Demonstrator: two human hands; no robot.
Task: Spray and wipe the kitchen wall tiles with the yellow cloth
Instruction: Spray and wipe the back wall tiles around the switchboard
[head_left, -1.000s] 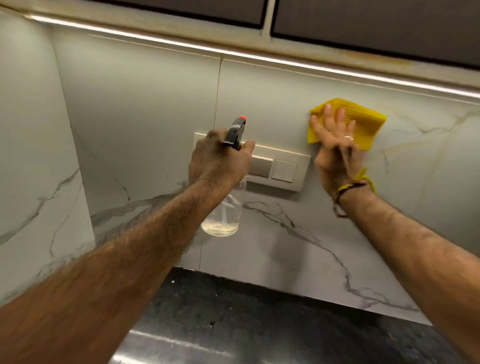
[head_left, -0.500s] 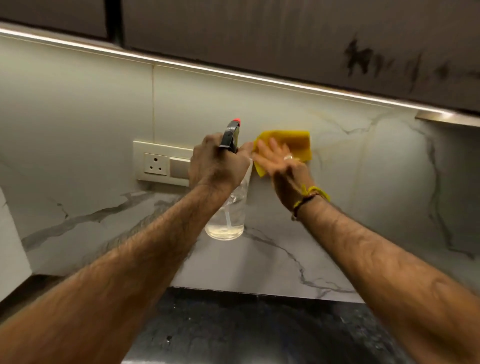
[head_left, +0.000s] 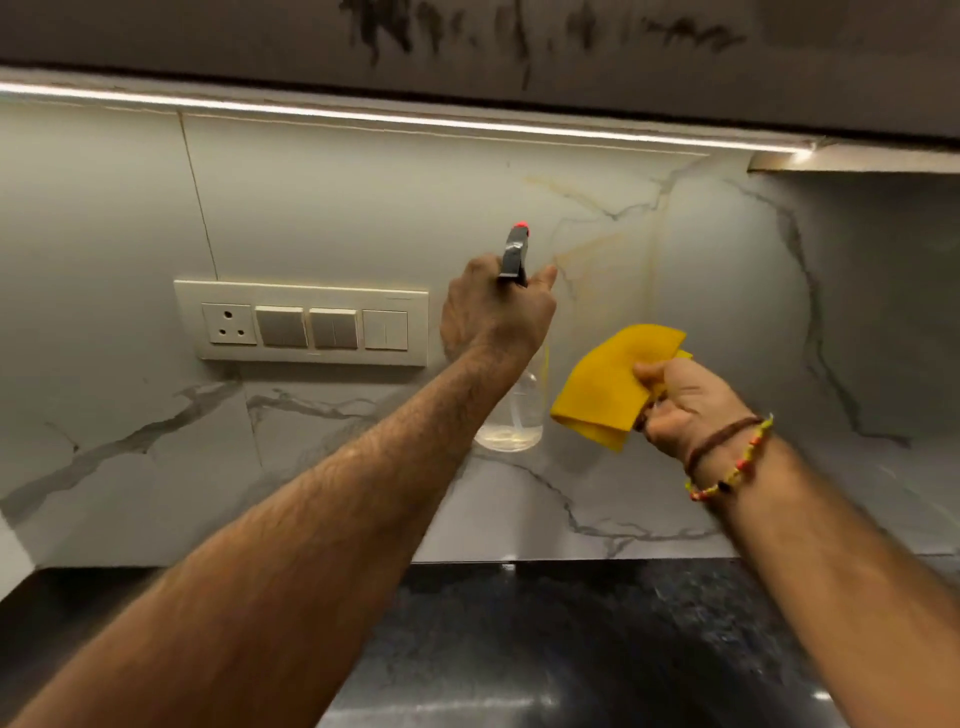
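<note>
My left hand (head_left: 496, 309) grips the neck of a clear spray bottle (head_left: 514, 415) with a dark trigger head and a red nozzle tip, held upright and pointed at the marble-veined wall tiles (head_left: 649, 249). A little liquid sits in the bottle's bottom. My right hand (head_left: 685, 402) holds the folded yellow cloth (head_left: 608, 384) pinched between thumb and fingers, off the wall, just right of the bottle. Yellowish streaks mark the tile above the cloth.
A cream switch plate (head_left: 301, 322) with a socket and several switches is set in the wall left of the bottle. Dark upper cabinets (head_left: 519, 47) with a light strip hang above. The black stone counter (head_left: 571, 639) runs below.
My right hand has lifted the cloth off the tile and pulled it down and right, now pinching it. The view has shifted right, and my left hand keeps the bottle raised.
</note>
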